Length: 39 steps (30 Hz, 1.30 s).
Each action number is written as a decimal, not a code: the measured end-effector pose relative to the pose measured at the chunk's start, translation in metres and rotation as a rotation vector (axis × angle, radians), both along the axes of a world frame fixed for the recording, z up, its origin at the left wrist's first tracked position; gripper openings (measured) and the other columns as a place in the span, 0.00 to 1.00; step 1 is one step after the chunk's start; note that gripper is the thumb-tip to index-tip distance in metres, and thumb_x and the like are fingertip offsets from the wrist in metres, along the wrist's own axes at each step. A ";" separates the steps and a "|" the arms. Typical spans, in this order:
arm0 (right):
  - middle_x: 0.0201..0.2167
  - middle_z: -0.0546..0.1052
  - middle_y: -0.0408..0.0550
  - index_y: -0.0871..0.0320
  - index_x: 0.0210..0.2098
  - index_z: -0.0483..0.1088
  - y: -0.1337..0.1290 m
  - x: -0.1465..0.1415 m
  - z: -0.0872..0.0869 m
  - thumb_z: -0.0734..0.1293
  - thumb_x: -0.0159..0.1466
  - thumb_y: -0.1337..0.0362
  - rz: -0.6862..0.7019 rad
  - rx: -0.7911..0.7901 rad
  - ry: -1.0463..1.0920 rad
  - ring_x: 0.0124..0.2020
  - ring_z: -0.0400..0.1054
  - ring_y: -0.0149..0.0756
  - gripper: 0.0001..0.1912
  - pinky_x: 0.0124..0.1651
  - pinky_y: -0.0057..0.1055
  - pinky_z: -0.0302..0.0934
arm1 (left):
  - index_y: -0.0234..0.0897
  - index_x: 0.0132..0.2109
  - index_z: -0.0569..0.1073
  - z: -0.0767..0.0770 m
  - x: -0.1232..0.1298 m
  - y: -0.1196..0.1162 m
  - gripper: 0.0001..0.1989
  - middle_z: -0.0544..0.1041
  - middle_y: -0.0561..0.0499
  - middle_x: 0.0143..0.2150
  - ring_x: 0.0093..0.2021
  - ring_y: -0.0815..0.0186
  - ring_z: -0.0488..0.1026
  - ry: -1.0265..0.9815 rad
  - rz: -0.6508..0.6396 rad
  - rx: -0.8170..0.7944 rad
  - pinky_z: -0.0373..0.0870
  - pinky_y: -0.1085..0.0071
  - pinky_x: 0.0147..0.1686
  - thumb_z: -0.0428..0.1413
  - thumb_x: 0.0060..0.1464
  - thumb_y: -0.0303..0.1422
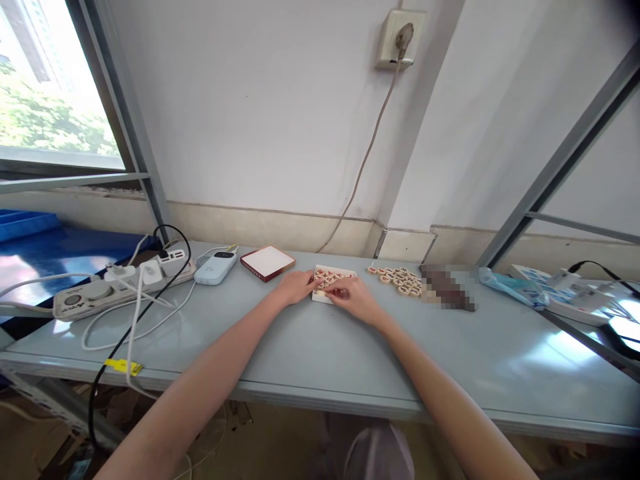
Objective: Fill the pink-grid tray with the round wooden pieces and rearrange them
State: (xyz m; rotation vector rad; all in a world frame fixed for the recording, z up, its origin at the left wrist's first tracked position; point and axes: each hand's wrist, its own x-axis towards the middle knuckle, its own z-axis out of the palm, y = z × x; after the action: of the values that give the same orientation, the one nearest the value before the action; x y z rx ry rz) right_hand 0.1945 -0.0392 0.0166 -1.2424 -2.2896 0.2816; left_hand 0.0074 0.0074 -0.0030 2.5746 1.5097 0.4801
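Note:
A small white open box (323,298) lies on the table with round wooden xiangqi pieces (330,274) in it, marked with red characters. My left hand (296,288) grips the box's left side, its fingertips against the wall. Over the front of the box, my right hand (356,300) has its fingers bent and closed together at a xiangqi piece, which they mostly cover. To the right of the box, several loose xiangqi pieces (401,281) lie in a cluster. A box lid (270,261) with dark red sides and a white inside rests to the left.
At the left are a power strip (100,295) with plugs and tangled cables, and a white device (216,267). A blurred-out brown item (447,287) lies beyond the loose pieces, near a blue plastic bag (513,288). The table's front edge (330,393) runs below my forearms.

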 end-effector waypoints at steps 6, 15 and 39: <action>0.33 0.79 0.41 0.50 0.33 0.75 0.003 0.001 -0.003 0.60 0.60 0.60 0.026 0.036 0.035 0.33 0.70 0.34 0.11 0.43 0.31 0.58 | 0.36 0.44 0.71 0.002 0.000 -0.003 0.27 0.76 0.41 0.37 0.40 0.53 0.72 -0.001 -0.011 0.006 0.62 0.66 0.36 0.35 0.59 0.49; 0.35 0.78 0.41 0.49 0.34 0.74 -0.001 0.000 -0.005 0.58 0.62 0.60 -0.090 0.197 -0.142 0.37 0.68 0.35 0.12 0.47 0.35 0.54 | 0.37 0.42 0.72 0.004 0.002 -0.004 0.28 0.76 0.44 0.38 0.42 0.57 0.72 0.052 0.011 0.018 0.64 0.68 0.38 0.34 0.59 0.50; 0.40 0.75 0.50 0.57 0.28 0.76 0.026 0.068 -0.003 0.50 0.64 0.65 -0.798 0.298 -0.137 0.41 0.64 0.41 0.24 0.42 0.36 0.49 | 0.40 0.36 0.72 0.007 0.000 -0.002 0.24 0.76 0.48 0.35 0.36 0.59 0.72 -0.012 0.030 -0.084 0.62 0.69 0.33 0.42 0.52 0.53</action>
State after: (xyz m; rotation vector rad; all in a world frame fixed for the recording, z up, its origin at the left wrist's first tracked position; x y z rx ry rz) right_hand 0.2624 -0.0134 0.0136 -1.9057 -1.6639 -0.4215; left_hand 0.0075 0.0052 0.0041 2.4845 1.5330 0.4254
